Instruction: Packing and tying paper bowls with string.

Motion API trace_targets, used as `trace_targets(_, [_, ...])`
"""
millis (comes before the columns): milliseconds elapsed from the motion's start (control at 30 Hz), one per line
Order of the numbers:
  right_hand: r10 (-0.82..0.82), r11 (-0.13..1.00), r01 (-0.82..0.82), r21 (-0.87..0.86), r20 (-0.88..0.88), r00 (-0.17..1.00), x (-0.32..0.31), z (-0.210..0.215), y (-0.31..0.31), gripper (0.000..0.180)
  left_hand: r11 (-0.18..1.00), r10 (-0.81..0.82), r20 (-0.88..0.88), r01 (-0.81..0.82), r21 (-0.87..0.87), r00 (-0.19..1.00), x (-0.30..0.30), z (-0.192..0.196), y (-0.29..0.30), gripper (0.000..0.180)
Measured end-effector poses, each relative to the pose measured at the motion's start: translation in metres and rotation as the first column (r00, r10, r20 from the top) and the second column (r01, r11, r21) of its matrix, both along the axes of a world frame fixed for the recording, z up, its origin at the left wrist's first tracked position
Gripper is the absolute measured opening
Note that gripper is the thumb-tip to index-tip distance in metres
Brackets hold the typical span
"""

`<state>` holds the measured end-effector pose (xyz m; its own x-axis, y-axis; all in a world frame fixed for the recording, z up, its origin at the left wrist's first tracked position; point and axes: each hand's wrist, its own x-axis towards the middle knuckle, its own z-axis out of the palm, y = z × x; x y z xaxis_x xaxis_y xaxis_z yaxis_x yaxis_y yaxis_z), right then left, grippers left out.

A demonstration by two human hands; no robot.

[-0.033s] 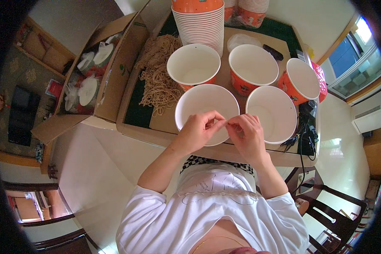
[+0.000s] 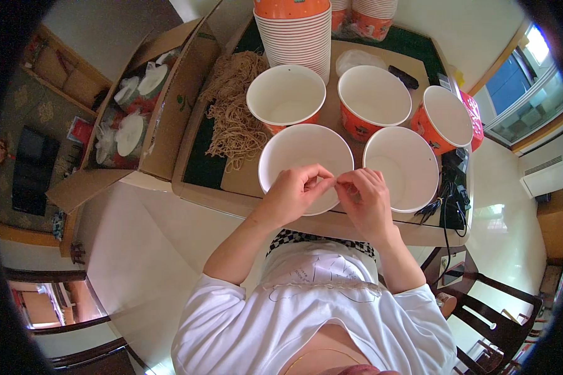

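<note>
My left hand [image 2: 300, 192] and my right hand [image 2: 365, 199] meet over the right rim of the nearest white-lined paper bucket [image 2: 306, 145]. Both hands are closed, thumbs and fingertips pinched together and almost touching. Whatever lies between the fingertips is too small to make out. Just right of them stands a second paper bucket [image 2: 406, 165]. Behind are three more with orange printed outsides: a left one [image 2: 286, 94], a middle one [image 2: 374, 94] and a right one [image 2: 447, 117], which leans. A heap of tan string [image 2: 234, 112] lies to the left.
A tall stack of nested buckets [image 2: 294, 37] stands at the back, with wrapped stacks [image 2: 372, 22] beyond. An open cardboard box [image 2: 178, 103] with bagged things sits left. Black cables [image 2: 447, 200] lie at the table's right edge; a dark chair [image 2: 494, 319] stands lower right.
</note>
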<state>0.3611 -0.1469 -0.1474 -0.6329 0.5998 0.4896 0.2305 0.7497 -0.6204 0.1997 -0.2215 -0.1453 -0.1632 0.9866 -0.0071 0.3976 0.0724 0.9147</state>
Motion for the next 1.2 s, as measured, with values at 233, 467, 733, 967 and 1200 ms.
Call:
trace_targets(233, [0.01,0.999,-0.01,-0.052,0.004,1.0,0.003,0.003,-0.001,0.014,0.996,-0.004,0.091,-0.004,0.089,0.996,0.002,-0.002,0.0,0.016])
trace_targets(467, [0.049,0.998,-0.049,-0.031,0.022,0.999,0.006,0.007,-0.001,0.015,0.998,-0.025,0.018,0.024,0.058,1.0,0.003,0.008,0.0,0.013])
trace_targets(733, [0.07,0.997,-0.069,-0.02,0.024,0.997,0.006,0.01,-0.002,0.016,0.999,-0.034,-0.032,0.034,-0.007,0.999,0.004,0.016,-0.001,0.013])
trace_targets(967, [0.045,0.998,-0.044,-0.037,0.042,0.998,0.01,0.009,-0.002,0.019,0.999,0.033,0.003,-0.033,-0.003,0.999,-0.003,0.011,-0.004,0.009])
trace_targets(1200, [0.027,0.999,-0.028,-0.024,-0.048,0.998,0.002,0.007,-0.004,0.012,0.999,0.021,0.109,-0.025,0.029,0.994,0.0,0.005,-0.003,0.011])
